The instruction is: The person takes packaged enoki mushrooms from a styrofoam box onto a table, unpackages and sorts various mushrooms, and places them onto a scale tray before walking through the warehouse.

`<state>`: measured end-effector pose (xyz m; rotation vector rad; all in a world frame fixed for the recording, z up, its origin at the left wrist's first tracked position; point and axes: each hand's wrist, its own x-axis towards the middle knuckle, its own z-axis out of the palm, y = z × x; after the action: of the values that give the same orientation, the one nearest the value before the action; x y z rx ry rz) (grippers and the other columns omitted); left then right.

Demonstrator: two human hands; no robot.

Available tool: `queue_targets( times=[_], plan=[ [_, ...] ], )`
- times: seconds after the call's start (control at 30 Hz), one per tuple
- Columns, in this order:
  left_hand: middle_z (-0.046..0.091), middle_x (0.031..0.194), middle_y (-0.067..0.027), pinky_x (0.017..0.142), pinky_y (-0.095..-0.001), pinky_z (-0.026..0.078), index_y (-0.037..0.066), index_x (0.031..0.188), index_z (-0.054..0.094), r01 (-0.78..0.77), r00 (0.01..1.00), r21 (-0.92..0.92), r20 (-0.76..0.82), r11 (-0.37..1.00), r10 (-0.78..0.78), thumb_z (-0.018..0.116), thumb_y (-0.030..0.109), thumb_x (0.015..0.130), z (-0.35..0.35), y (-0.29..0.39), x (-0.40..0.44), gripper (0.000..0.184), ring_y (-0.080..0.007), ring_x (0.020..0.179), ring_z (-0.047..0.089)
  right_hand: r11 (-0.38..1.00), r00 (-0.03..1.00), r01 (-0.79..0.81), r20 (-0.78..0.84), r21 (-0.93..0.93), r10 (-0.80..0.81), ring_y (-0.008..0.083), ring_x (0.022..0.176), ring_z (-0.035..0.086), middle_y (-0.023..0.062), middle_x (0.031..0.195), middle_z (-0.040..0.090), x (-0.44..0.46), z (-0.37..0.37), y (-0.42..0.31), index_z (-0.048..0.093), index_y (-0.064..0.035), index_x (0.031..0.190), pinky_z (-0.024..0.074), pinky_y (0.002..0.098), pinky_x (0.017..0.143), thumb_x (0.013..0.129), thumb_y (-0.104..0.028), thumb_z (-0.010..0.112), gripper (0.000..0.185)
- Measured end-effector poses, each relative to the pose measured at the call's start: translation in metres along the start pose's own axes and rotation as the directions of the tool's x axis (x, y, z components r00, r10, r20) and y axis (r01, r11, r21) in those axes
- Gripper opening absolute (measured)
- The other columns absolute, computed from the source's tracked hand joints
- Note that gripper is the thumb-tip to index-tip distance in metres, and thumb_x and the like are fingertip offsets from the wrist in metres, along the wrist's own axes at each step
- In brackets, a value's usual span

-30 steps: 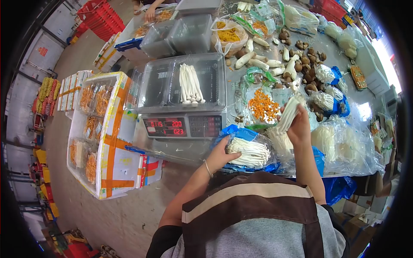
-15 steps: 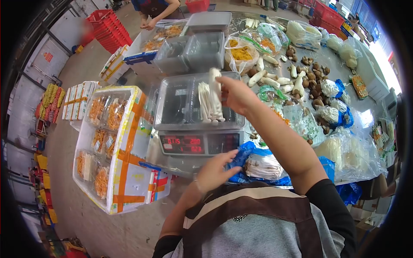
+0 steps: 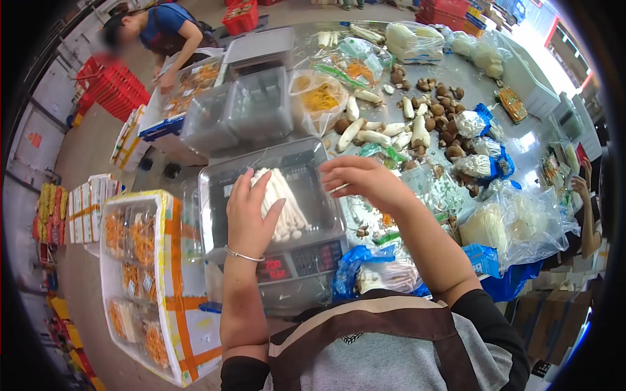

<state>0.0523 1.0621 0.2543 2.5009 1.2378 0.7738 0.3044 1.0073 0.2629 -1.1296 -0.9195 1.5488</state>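
Note:
A bunch of long white mushrooms (image 3: 287,212) lies in the clear plastic tray (image 3: 312,171) on a digital scale (image 3: 313,259). My left hand (image 3: 250,212) is over the tray at the bunch's left side, fingers spread; whether they touch the stems I cannot tell. To the right of the tray hovers my right hand (image 3: 365,180), fingers stretched out and holding nothing. Part of the red display is hidden by my left wrist. In front of the scale, an opened blue bag (image 3: 349,270) holds more white mushrooms (image 3: 388,277).
Stacked plastic trays (image 3: 261,101) stand behind the scale, beside a bag of yellow strands (image 3: 317,98). Brown mushrooms (image 3: 447,114) and thick white ones (image 3: 375,137) cover the right side. At left is a foam box (image 3: 175,280) of packed trays. A co-worker (image 3: 171,29) leans over another box.
The white mushrooms my right hand held now lie in the tray, and that hand is empty. My left hand has moved from the scale's front to over the tray. The view has shifted.

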Motion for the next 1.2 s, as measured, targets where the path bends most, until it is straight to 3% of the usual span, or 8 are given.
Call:
queue_targets(
  times=[0.23, 0.37, 0.53, 0.63, 0.83, 0.93, 1.03, 1.2],
  plan=[
    [0.041, 0.14, -0.0201, 0.108, -0.0446, 0.029, 0.006, 0.13, 0.051, 0.052, 0.99, 0.084, 0.127, 0.995, -0.062, 0.071, 0.021, 0.079, 0.017, -0.008, 0.003, 0.057, -0.0383, 0.131, 0.037, 0.949, 0.791, 0.283, -0.593, 0.138, -0.149, 0.0137, 0.072, 0.059, 0.0033, 0.081, 0.059, -0.016, -0.15, -0.025, 0.061, -0.0006, 0.103, 0.0502, 0.0273, 0.068, 0.09, -0.015, 0.051, 0.021],
    [0.039, 0.142, -0.0205, 0.107, -0.0441, 0.029, 0.004, 0.13, 0.05, 0.1, 0.981, 0.094, 0.159, 0.991, -0.114, 0.07, 0.021, 0.079, 0.017, -0.001, 0.006, 0.058, -0.0381, 0.131, 0.037, 0.912, 0.765, 0.388, -0.598, 0.131, -0.239, 0.0128, 0.072, 0.058, 0.0037, 0.08, 0.059, 0.021, -0.186, -0.035, 0.061, -0.0014, 0.103, 0.0493, 0.0266, 0.067, 0.087, -0.013, 0.055, 0.02],
    [0.037, 0.144, -0.0182, 0.108, -0.0547, 0.024, 0.005, 0.13, 0.051, 0.153, 0.968, 0.125, 0.18, 0.98, -0.175, 0.067, 0.028, 0.082, 0.022, 0.003, 0.007, 0.055, -0.0355, 0.134, 0.034, 0.946, 0.854, 0.042, -0.48, -0.321, -0.2, 0.0178, 0.075, 0.061, 0.0078, 0.085, 0.063, 0.149, -0.201, -0.008, 0.062, 0.0004, 0.103, 0.0512, 0.0297, 0.068, 0.081, -0.018, 0.059, 0.029],
    [0.039, 0.142, -0.02, 0.106, -0.0498, 0.029, 0.003, 0.128, 0.051, 0.153, 0.97, 0.131, 0.168, 0.98, -0.174, 0.07, 0.024, 0.079, 0.022, 0.002, 0.008, 0.056, -0.0382, 0.128, 0.04, 0.432, 0.823, -0.244, -0.421, -0.868, -0.381, 0.0313, 0.09, 0.066, 0.0209, 0.099, 0.067, 0.233, -0.219, 0.044, 0.063, 0.0016, 0.105, 0.0527, 0.0378, 0.075, 0.075, -0.022, 0.063, 0.038],
    [0.04, 0.141, -0.0203, 0.103, -0.043, 0.035, 0.003, 0.124, 0.055, 0.165, 0.969, 0.079, 0.176, 0.983, -0.176, 0.073, 0.022, 0.077, 0.015, -0.001, 0.009, 0.054, -0.0388, 0.126, 0.042, 0.603, 0.793, -0.499, -0.608, -0.623, 0.028, 0.0311, 0.092, 0.066, 0.0209, 0.102, 0.066, 0.252, -0.212, 0.049, 0.061, 0.0014, 0.107, 0.0522, 0.0405, 0.079, 0.069, -0.013, 0.068, 0.041],
    [0.038, 0.142, -0.0216, 0.105, -0.0434, 0.034, 0.003, 0.125, 0.054, 0.153, 0.97, 0.033, 0.186, 0.988, -0.157, 0.072, 0.022, 0.077, 0.015, -0.004, 0.007, 0.055, -0.0386, 0.127, 0.041, 0.978, 0.833, -0.206, -0.528, -0.021, 0.164, 0.0247, 0.087, 0.064, 0.012, 0.1, 0.064, 0.236, -0.238, 0.07, 0.058, -0.0012, 0.11, 0.051, 0.0359, 0.079, 0.071, -0.005, 0.066, 0.04],
    [0.037, 0.144, -0.0182, 0.106, -0.0535, 0.029, 0.007, 0.127, 0.054, 0.176, 0.966, -0.02, 0.195, 0.984, -0.169, 0.072, 0.026, 0.077, 0.015, -0.005, 0.005, 0.056, -0.0359, 0.134, 0.035, 0.959, 0.737, 0.194, -0.613, -0.209, -0.282, 0.0161, 0.083, 0.059, 0.0035, 0.093, 0.061, 0.186, -0.209, 0.052, 0.057, -0.0023, 0.109, 0.0462, 0.029, 0.077, 0.07, 0.006, 0.064, 0.04],
    [0.035, 0.144, -0.02, 0.106, -0.0506, 0.029, 0.006, 0.126, 0.054, 0.15, 0.964, -0.026, 0.227, 0.988, -0.141, 0.072, 0.027, 0.078, 0.012, -0.006, 0.005, 0.055, -0.0381, 0.132, 0.035, 0.828, 0.75, 0.397, -0.38, -0.396, -0.541, 0.011, 0.097, 0.056, 0.002, 0.104, 0.058, 0.124, -0.185, 0.028, 0.053, -0.0042, 0.109, 0.0439, 0.0259, 0.085, 0.072, 0.011, 0.061, 0.04]
  ],
)
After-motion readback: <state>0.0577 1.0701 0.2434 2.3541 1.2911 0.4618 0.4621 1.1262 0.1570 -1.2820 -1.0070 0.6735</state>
